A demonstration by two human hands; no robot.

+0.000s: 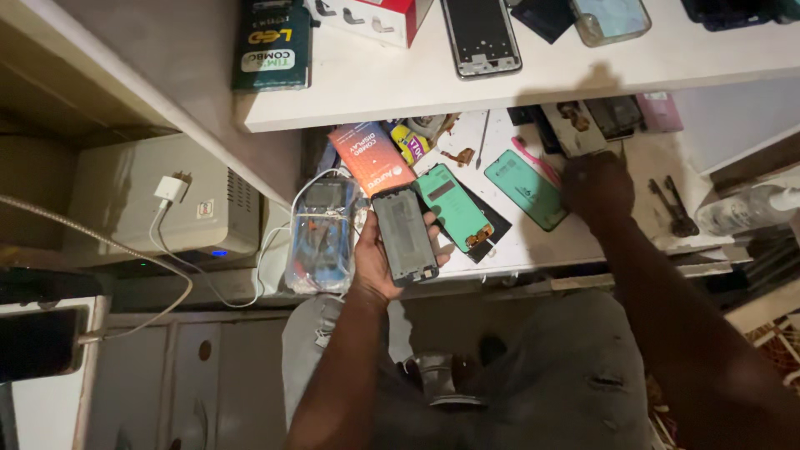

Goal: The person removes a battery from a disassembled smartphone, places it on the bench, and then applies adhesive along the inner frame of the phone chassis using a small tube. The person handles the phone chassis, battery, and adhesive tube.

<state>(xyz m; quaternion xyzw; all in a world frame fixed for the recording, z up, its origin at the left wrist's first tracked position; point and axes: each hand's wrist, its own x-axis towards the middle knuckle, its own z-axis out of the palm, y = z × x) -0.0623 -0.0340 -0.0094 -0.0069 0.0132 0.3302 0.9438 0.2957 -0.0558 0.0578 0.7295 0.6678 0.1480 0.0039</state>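
A dark phone frame (405,236) is gripped upright in the left hand (379,254), held over the front edge of the lower surface (575,237). Two green-backed display panels (454,208) are laid flat just behind it. The right hand (598,185) is rested, fingers curled downward, near the back of that surface beside a pink tool (536,161); whether anything is gripped cannot be told.

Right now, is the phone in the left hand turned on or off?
Off, it seems: the phone held in the left hand shows a dark grey, unlit face.
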